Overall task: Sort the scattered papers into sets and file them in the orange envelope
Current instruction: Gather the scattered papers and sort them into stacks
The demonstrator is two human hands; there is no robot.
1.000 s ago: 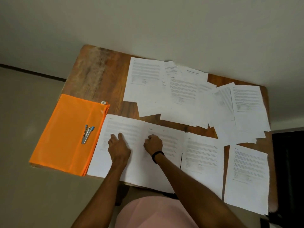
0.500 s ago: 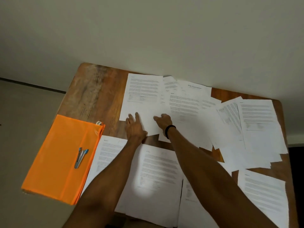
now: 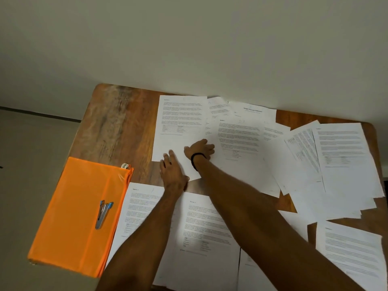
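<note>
Several printed white sheets lie scattered over the wooden table (image 3: 113, 127). A far-left sheet (image 3: 178, 127) lies by the wall, with overlapping sheets (image 3: 241, 139) to its right. My left hand (image 3: 173, 173) rests flat with straight fingers on the near corner of that far-left sheet. My right hand (image 3: 200, 150), with a black band on its wrist, lies on the sheets just right of it; its fingers point right and their grip is unclear. The orange envelope (image 3: 69, 227) lies at the table's near left corner. A row of sheets (image 3: 201, 232) runs along the near edge under my forearms.
A small stapler (image 3: 102, 214) with blue trim lies on the envelope. More overlapping sheets (image 3: 340, 156) cover the right side of the table. A plain wall runs right behind the table's far edge. Bare wood shows at the far left.
Both hands left the near-row sheets and reached forward to the far-left sheet. In the last half second the right hand slid a little farther right over the papers.
</note>
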